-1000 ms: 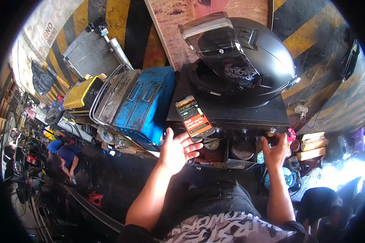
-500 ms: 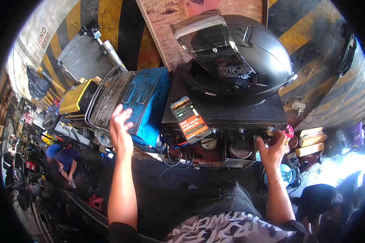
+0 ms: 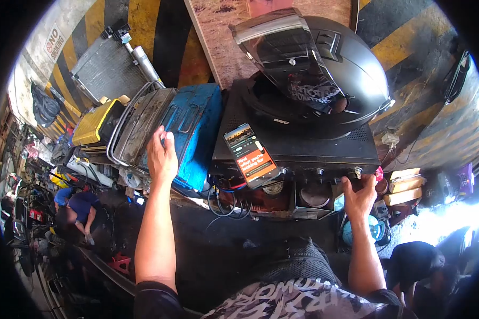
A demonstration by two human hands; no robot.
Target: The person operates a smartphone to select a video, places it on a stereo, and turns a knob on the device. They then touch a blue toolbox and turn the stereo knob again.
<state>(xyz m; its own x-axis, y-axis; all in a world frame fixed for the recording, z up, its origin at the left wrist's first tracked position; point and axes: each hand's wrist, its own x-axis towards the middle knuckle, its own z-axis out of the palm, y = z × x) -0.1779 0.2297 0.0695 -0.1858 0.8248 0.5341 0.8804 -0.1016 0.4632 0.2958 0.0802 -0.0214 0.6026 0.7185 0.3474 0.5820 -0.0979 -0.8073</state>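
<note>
1. Black metal unit [image 3: 298, 151]: located at centre, right of the blue toolbox [image 3: 205, 122], with 1 row of knobs along its front face.
2. Left hand [image 3: 163, 162]: raised over the front of the toolboxes, near the blue toolbox. Fingers are extended and held close together, with no object in the grasp. Contact with the toolbox: cannot tell.
3. Phone [image 3: 252, 154]: face up and slanted on the unit. Its lower end projects past the front edge, above loose cables [image 3: 229, 204].
4. Helmet [image 3: 351, 69]: on top of the unit, visor raised, occupying much of the rear and right surface.
5. Right hand [image 3: 361, 199]: at the rightmost visible knob [image 3: 358, 173]. Thumb stands apart from the bent fingers. Whether they pinch the knob: cannot tell.
6. Action in hand (judgement): hand placement at the right-end control. A move from here calls for light fingertip contact and a steady wrist, without shifting the unit.
7. Clearance (judgement): the front side offers open room for the forearms. The pink object [image 3: 379, 173] limits the right side; the phone's overhang requires care from a sweeping left hand.
</note>
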